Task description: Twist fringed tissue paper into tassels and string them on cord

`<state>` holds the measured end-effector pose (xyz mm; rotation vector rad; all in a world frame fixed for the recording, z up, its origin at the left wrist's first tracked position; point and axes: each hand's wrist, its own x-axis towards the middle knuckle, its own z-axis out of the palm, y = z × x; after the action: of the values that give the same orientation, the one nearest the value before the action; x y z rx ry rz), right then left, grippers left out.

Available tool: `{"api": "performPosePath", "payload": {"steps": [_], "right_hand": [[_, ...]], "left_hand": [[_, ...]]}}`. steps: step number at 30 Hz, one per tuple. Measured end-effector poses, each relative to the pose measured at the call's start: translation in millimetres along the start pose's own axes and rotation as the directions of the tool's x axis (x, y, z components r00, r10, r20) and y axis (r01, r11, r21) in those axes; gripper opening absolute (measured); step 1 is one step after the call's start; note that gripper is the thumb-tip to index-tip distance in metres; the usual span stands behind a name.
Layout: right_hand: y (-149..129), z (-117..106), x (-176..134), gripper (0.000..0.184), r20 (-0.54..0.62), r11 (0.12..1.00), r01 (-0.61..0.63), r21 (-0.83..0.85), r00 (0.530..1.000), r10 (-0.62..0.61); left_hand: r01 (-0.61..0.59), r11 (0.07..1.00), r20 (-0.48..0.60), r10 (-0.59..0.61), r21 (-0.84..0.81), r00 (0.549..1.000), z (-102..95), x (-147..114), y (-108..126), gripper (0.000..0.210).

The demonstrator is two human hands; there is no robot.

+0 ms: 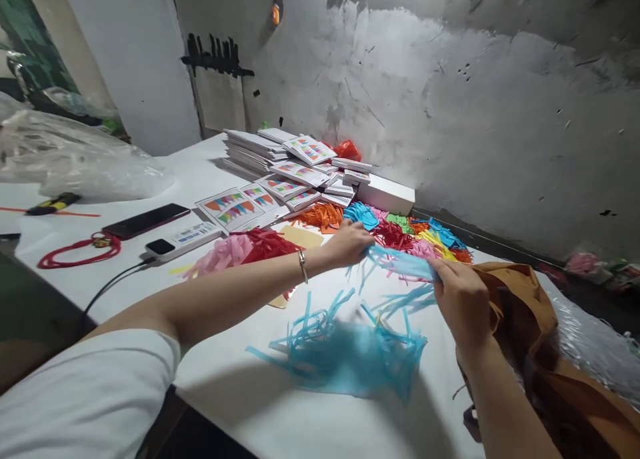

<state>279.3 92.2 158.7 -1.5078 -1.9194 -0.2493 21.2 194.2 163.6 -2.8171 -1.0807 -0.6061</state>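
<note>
Between my two hands a strip of blue fringed tissue paper (407, 264) is stretched above the table. My left hand (353, 242) pinches its left end, with fingers closed. At the other end my right hand (461, 297) grips the paper between thumb and fingers. Cut blue strands dangle below it. Nearer to me lies a blue tissue-paper fringe pile (350, 359), spread loosely with its strands pointing mostly away. Beyond my left hand sit bunches of coloured fringe, among them an orange bunch (320, 215) and a dark red one (395, 235).
Stacked printed cards (297, 172) and a white box (387, 193) stand by the wall. Left are a phone (146, 220), a white device (183, 242) on a cable, a cutter (54, 204) and plastic bags (75, 155). A brown bag (520, 299) borders my right arm.
</note>
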Motion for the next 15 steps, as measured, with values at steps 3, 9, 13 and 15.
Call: {"api": "performPosePath", "payload": {"steps": [3, 9, 13, 15], "right_hand": [[-5.2, 13.4, -11.2, 0.034, -0.028, 0.99, 0.12, -0.078, 0.992, -0.123], [-7.4, 118.8, -59.0, 0.038, 0.193, 0.958, 0.277, -0.071, 0.946, -0.26], [-0.5, 142.3, -78.0, 0.047, 0.326, 0.956, 0.292, -0.005, 0.904, -0.275], [-0.8, 131.7, -86.1, 0.052, 0.361, 0.959, 0.283, 0.025, 0.892, -0.272]], "left_hand": [[0.023, 0.999, -0.085, -0.02, 0.035, 0.996, -7.7, -4.8, -20.2, 0.03], [-0.081, 0.996, 0.111, 0.077, 0.033, 0.991, 39.3, -58.9, -55.6, 0.049], [-0.111, 0.994, 0.22, 0.113, -0.023, 0.969, 57.7, -98.2, -36.9, 0.071], [-0.142, 0.986, 0.229, 0.158, -0.086, 0.961, 59.5, -117.9, -9.7, 0.067]]}}
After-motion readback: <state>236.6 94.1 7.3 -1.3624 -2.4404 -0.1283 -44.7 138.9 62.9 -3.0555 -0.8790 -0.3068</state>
